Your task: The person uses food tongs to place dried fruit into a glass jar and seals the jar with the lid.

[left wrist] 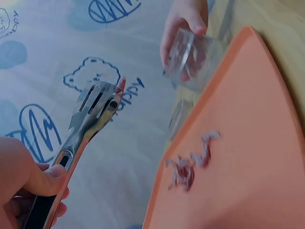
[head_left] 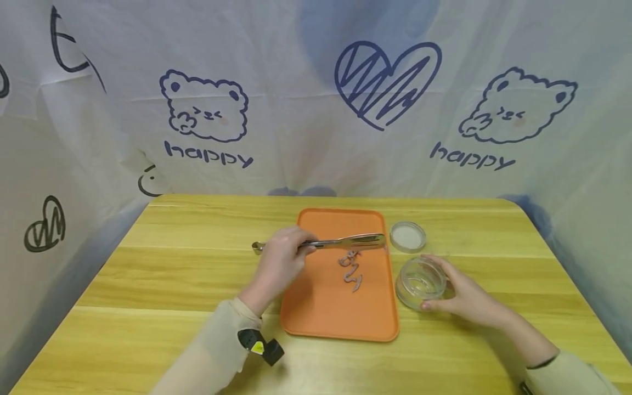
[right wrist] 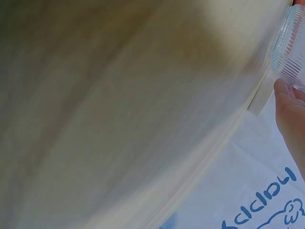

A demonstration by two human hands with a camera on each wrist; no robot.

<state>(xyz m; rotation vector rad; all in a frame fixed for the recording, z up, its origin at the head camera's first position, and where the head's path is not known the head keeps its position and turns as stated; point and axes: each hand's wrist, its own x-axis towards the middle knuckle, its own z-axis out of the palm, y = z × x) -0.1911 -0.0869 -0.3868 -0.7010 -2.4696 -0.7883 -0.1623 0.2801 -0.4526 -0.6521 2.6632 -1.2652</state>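
Metal tongs [head_left: 345, 242] with slotted ends are gripped in my left hand [head_left: 282, 259], level above the orange tray [head_left: 340, 321]. At their tips in the left wrist view a small reddish piece [left wrist: 122, 85] shows; whether it is pinched between them is unclear. Thin, curly greyish-pink strips [head_left: 351, 277] lie on the tray below the tongs. To the tray's right, my right hand [head_left: 466, 296] holds a clear glass jar [head_left: 419, 285] round its side, thumb at the near side and fingers behind. The jar is uncovered, its mouth facing up.
A round clear-rimmed lid [head_left: 407, 236] lies on the wooden table [head_left: 173, 274] behind the jar, near the tray's right edge. A white cloth [head_left: 291, 120] with blue drawings hangs behind the table's far edge and along both sides.
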